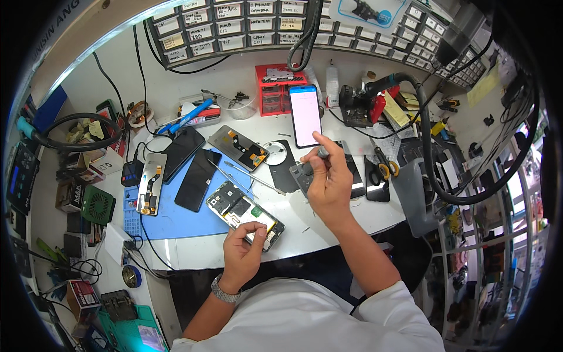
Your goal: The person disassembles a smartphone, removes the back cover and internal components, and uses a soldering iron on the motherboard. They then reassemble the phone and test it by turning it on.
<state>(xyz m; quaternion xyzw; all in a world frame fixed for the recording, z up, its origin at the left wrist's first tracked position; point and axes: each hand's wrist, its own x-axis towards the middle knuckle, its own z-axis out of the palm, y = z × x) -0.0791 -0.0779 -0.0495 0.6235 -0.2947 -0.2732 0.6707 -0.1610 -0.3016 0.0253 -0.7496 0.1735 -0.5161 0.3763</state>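
Note:
An opened phone [237, 205], its inner boards and battery area bare, lies at the mat's front right edge. My left hand [243, 253] is over its lower end, thumb and forefinger closed together; anything between them is too small to make out. My right hand [330, 185] is raised further right, closed around a small grey cylindrical tool [322, 152] that is mostly hidden. Its forefinger reaches to the lower edge of a lit phone [305, 114] propped upright; whether it touches, I cannot tell. Below that hand lies a dark grey phone part [301, 174].
Tweezers [255, 178], loose screen assemblies [238, 146] and dark phones [197, 179] lie on and around the blue mat [167, 226]. Yellow-handled scissors [387, 167] lie right. A red drawer box [274, 94] stands behind. A thick black cable [425, 170] loops at the right.

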